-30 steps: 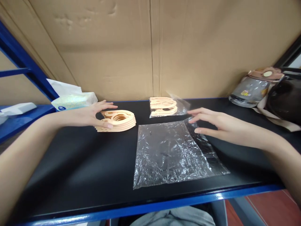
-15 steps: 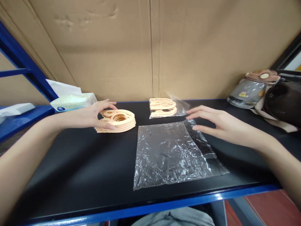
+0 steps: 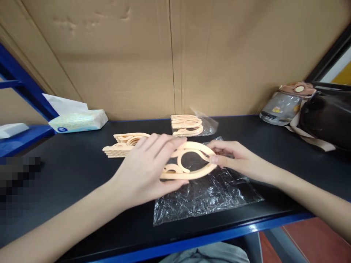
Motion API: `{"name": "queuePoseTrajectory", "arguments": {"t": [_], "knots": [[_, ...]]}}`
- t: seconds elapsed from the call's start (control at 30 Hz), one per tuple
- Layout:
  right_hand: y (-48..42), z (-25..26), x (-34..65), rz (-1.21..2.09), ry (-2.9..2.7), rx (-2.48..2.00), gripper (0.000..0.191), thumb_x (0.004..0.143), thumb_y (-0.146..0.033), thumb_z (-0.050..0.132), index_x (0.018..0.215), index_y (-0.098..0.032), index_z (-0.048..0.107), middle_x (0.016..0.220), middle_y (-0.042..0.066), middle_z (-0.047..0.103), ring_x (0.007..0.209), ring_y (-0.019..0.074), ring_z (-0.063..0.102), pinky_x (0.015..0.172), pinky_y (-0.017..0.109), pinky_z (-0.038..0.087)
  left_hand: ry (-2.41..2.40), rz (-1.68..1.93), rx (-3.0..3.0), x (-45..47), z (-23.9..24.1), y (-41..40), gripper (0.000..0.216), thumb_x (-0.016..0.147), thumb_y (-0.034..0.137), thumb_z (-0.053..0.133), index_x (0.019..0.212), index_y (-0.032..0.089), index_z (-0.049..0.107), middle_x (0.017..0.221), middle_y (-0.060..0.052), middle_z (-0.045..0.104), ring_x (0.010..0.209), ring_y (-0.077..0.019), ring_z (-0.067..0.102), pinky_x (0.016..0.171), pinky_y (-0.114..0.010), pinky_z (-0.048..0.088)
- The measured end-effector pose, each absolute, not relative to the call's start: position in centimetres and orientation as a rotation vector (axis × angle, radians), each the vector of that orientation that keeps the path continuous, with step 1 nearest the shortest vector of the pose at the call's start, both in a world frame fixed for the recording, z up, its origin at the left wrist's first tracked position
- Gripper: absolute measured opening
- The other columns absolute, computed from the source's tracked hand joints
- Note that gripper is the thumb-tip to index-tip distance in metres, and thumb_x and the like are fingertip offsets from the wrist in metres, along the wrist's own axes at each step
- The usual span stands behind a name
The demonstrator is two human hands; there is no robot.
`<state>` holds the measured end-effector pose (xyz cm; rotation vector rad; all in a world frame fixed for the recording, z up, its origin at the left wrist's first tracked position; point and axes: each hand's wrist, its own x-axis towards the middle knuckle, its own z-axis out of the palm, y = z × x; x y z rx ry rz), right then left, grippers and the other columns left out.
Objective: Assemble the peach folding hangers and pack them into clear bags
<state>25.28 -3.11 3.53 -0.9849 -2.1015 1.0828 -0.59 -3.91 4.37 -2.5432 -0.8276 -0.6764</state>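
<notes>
A peach-coloured folding hanger [image 3: 197,174], folded flat, is held above the table between both hands. My left hand [image 3: 146,170] wraps its left end, thumb below and fingers over the top. At the rounded right end, my right hand [image 3: 236,157] pinches it between thumb and fingers. Beneath lies a flat clear plastic bag [image 3: 197,204], partly hidden by the hanger and hands. A stack of similar folding hangers [image 3: 116,150] rests behind my left hand, which covers part of it.
Toward the back sits a clear bag with several folded hangers [image 3: 187,126] inside. A tissue pack [image 3: 79,121] stands at the back left. A clear bottle [image 3: 282,107] and a dark bag [image 3: 326,120] occupy the right. Cardboard [image 3: 123,65] walls off the table's back.
My left hand has come right from the stack with one folding hanger. My right hand has moved left and down and now grips the hanger's other end. The view has shifted slightly.
</notes>
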Motion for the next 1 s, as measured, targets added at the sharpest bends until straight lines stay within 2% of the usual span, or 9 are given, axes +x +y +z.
{"name": "queuePoseTrajectory", "arguments": {"t": [0.07,0.13,0.27,0.5,0.7,0.87,1.0], "knots": [[-3.2,3.7,25.2,1.227,-2.102,-0.97,0.025,0.087,-0.04,0.061,0.077,-0.018,0.059,0.066,-0.004,0.054,0.062,0.0096,0.05,0.057,0.024,0.04,-0.79,-0.667,-2.547,-0.2,3.9,-4.5,0.064,0.082,0.049,0.064,0.13,0.011,0.042,0.12,-0.013,0.06,0.105,-0.028,0.055,0.091,-0.04,0.042],[-3.3,3.8,25.2,1.342,-2.084,-0.961,0.027,0.086,-0.039,0.064,0.072,-0.018,0.055,0.06,-0.006,0.047,0.055,0.0074,0.045,0.05,0.022,0.036,-0.801,-0.665,-2.565,-0.1,3.6,-4.7,0.067,0.083,0.051,0.064,0.131,0.011,0.041,0.12,-0.013,0.06,0.105,-0.0276,0.055,0.091,-0.039,0.041],[-3.0,3.7,25.3,1.456,-2.045,-0.955,0.024,0.086,-0.037,0.063,0.075,-0.017,0.055,0.06,-0.007,0.043,0.051,0.0054,0.041,0.045,0.019,0.032,-0.839,-0.627,-2.634,-0.2,3.3,-4.3,0.074,0.079,0.056,0.066,0.134,0.013,0.039,0.124,-0.013,0.058,0.106,-0.0281,0.054,0.09,-0.04,0.042],[-2.6,3.4,25.4,1.44,-2.021,-1.003,0.028,0.086,-0.04,0.063,0.076,-0.015,0.057,0.057,-0.007,0.044,0.05,0.0058,0.04,0.045,0.02,0.032,-0.922,-0.572,-2.743,-0.7,3.3,-3.5,0.081,0.076,0.057,0.069,0.138,0.017,0.035,0.133,-0.013,0.052,0.115,-0.0292,0.051,0.096,-0.043,0.041],[-2.7,3.6,25.6,1.42,-1.998,-1.001,0.027,0.086,-0.04,0.064,0.074,-0.016,0.057,0.058,-0.006,0.044,0.051,0.0065,0.039,0.046,0.022,0.029,-0.95,-0.6,-2.769,-1.1,3.6,-3.2,0.079,0.077,0.058,0.068,0.137,0.019,0.036,0.134,-0.013,0.05,0.115,-0.0294,0.05,0.097,-0.044,0.041],[-2.4,3.6,25.7,1.386,-1.994,-1.009,0.025,0.086,-0.041,0.063,0.083,-0.016,0.064,0.062,-0.005,0.042,0.053,0.0067,0.036,0.046,0.022,0.027,-0.988,-0.635,-2.77,-1.5,4.0,-2.9,0.073,0.079,0.055,0.068,0.135,0.021,0.038,0.133,-0.011,0.051,0.115,-0.029,0.051,0.096,-0.044,0.042],[-2.4,3.6,25.8,1.354,-2.022,-1.024,0.028,0.086,-0.043,0.062,0.081,-0.016,0.064,0.061,-0.005,0.041,0.052,0.0067,0.033,0.046,0.023,0.025,-1.02,-0.632,-2.783,-1.7,4.2,-2.7,0.068,0.079,0.053,0.068,0.134,0.023,0.042,0.132,-0.01,0.052,0.115,-0.0295,0.051,0.095,-0.045,0.042]]}}
